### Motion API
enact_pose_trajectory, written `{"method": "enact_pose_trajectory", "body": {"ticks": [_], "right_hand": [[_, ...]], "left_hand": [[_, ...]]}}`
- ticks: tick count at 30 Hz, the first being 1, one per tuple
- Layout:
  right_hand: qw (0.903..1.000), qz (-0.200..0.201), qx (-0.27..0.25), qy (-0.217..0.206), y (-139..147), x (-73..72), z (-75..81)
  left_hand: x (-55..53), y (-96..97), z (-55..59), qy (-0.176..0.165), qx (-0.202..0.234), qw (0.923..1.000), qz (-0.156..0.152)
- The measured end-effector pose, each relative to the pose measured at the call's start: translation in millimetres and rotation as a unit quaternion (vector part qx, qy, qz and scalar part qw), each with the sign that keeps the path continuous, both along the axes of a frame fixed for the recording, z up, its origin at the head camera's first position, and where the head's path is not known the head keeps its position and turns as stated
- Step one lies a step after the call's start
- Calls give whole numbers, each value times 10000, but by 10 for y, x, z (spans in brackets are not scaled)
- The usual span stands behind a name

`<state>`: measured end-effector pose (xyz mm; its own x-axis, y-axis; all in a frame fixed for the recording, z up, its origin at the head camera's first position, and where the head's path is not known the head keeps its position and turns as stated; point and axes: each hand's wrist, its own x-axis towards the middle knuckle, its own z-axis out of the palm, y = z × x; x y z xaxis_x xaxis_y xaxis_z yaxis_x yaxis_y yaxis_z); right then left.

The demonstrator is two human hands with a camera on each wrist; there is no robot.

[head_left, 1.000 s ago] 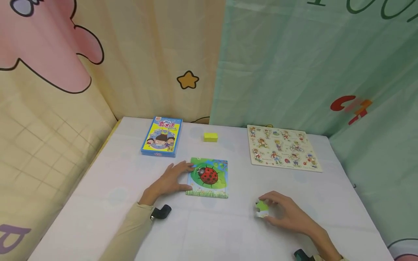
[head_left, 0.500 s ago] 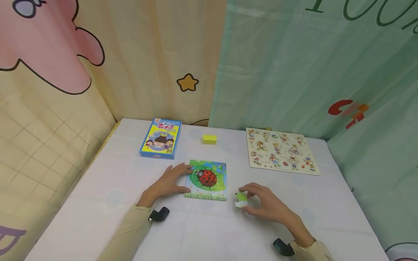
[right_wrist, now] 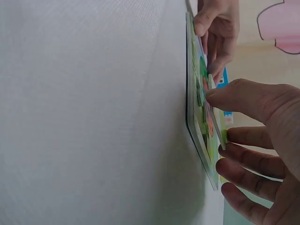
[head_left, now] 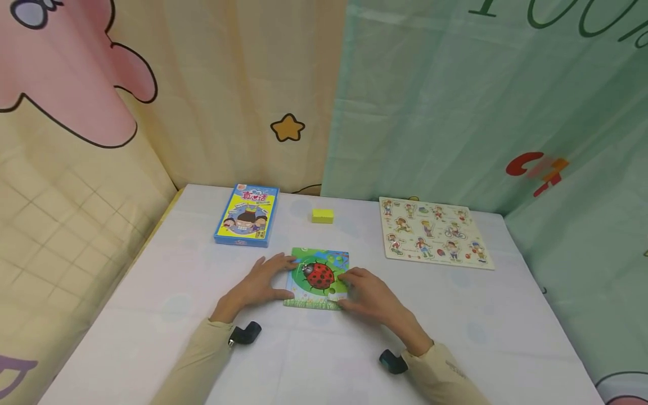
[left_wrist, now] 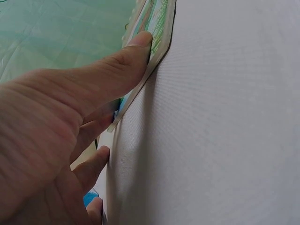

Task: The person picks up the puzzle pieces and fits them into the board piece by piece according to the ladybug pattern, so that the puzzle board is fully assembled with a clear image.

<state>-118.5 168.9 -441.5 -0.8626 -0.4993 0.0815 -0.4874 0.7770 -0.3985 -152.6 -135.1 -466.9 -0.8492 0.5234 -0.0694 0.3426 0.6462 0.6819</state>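
Note:
A square ladybug jigsaw puzzle (head_left: 307,289) lies flat on the table, with a grassy strip along its near edge. My left hand (head_left: 260,281) rests at its left side. The left wrist view has that thumb (left_wrist: 133,54) laid on the puzzle's rim, while other fingertips touch the tabletop. My right hand (head_left: 372,295) pinches a green and white jigsaw piece (head_left: 336,295) between thumb and fingers, over the puzzle's lower right part. Seen from the right wrist, the piece (right_wrist: 216,117) is tilted just above the puzzle surface. Whether it touches the puzzle I cannot tell.
Beyond the left hand lies a blue and yellow card box (head_left: 247,216). A small yellow block (head_left: 322,216) stands behind the puzzle. At the back right is a wooden picture board (head_left: 435,233) with children's figures. Curtains (head_left: 243,90) hang behind the white table (head_left: 304,360).
My right hand has carried the jigsaw piece leftward from the open table to the puzzle's lower right part. The left hand has stayed at the puzzle's left side.

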Motion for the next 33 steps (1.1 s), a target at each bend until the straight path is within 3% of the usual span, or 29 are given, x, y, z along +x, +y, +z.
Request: {"method": "enact_pose_trajectory", "body": {"ticks": [8,19,27,33], "right_hand": [[9990,0,315,-328,-101,-52,-45],[9952,408,508,-729,-104,-101,24],[9920,302,699,-1010,-123,-122,66],[9915,224,564,-1154,-122,-114,29]], "left_hand": [[-12,0,-3,-38,-36,10000,-2],[-17,1,7,-59,-37,10000,-12],[-38,4,-21,-1,-56,10000,-49],[-19,-1,0,-33,20,10000,-40]]}}
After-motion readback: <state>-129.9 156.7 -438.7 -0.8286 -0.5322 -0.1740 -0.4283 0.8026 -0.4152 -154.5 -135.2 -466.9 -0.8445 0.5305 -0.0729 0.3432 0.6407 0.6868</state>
